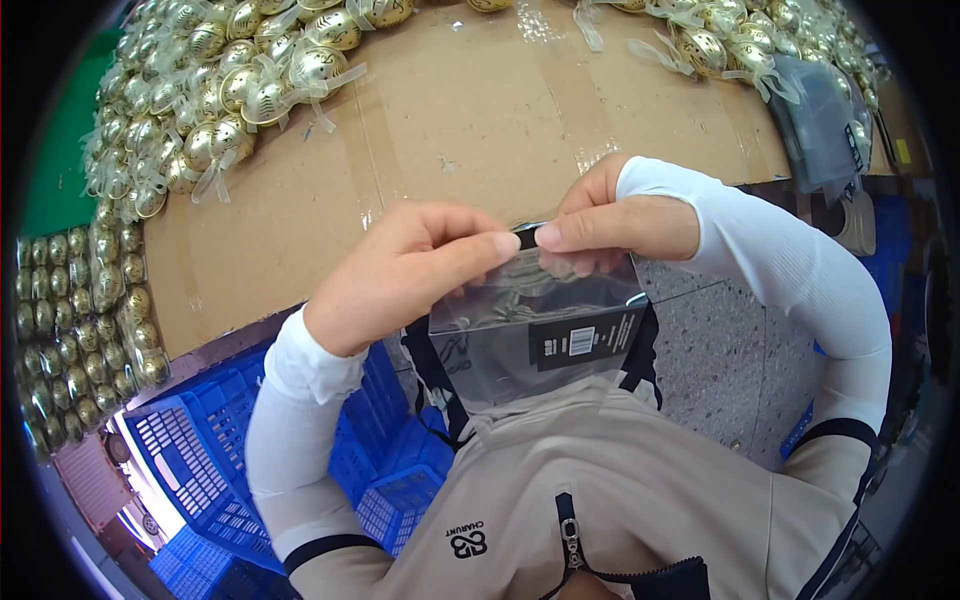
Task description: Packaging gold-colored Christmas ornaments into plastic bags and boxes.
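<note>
A clear plastic box [490,362] with a black label [560,345] bearing a barcode hangs over my lap at the table's near edge. Its top edge is pinched between the thumb and fingers of my left hand [395,262]. From the other side, my right hand [625,222] grips the same edge, its thumb close to the left thumb. Between the two thumbtips shows a small black tab [527,238]. Something pale and stringy is seen through the clear wall; I cannot make out what it is. My curled fingers partly hide the box's top.
Brown cardboard [450,110] covers the table. Gold egg-shaped ornaments [240,90] with sheer ribbons pile up at far left, and more ornaments [700,48] lie at far right. Flat clear plastic sleeves [815,125] stack at the right edge. Blue plastic crates [200,450] stand lower left.
</note>
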The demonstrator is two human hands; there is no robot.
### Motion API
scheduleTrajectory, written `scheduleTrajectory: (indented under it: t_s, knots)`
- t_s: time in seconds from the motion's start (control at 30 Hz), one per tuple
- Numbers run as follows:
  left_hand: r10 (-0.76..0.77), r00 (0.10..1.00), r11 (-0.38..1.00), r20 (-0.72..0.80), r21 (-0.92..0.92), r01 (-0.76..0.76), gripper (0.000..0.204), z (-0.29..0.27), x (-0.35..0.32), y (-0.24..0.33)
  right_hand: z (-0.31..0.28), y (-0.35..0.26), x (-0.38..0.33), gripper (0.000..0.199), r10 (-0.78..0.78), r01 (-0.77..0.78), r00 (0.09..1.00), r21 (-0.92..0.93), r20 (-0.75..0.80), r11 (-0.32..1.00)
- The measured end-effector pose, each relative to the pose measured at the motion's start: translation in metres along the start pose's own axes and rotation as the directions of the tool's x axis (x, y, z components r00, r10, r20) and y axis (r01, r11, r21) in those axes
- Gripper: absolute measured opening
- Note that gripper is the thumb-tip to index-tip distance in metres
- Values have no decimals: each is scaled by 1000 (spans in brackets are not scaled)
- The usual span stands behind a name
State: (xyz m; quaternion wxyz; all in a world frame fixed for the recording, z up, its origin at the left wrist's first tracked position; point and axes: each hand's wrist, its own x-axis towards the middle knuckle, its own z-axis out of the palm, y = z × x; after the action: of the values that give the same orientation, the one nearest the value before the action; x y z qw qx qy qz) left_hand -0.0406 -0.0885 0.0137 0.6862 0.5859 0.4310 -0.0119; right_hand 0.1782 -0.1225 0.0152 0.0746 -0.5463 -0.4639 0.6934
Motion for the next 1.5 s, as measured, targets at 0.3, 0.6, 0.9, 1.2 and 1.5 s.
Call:
scheduleTrajectory:
  t_s: [0.3,0.6,0.9,1.2,1.5]
  knots:
    - [-43,999,942,-4,-334,39,22,6,1,-17,3,2,1,30,-81,80,997,-33,-20,996]
    - [362,861,891,-358,-137,-432,17,-13,-66,0,27,-12,-57,85,-713,697,699,-270,54,664]
    - [884,289,468,-368,696,-545,42,-50,-37,-54,21,-49,32,57,-904,481,382,-876,192,18]
    - [912,329,366,-243,844,-392,44,-49,0,-75,-113,-65,129,59,-735,-41,557,-897,-386,440]
    - [883,364,447,-297,769,-457,63,-65,-4,-85,-122,-19,53,72,-758,500,579,-605,-299,620]
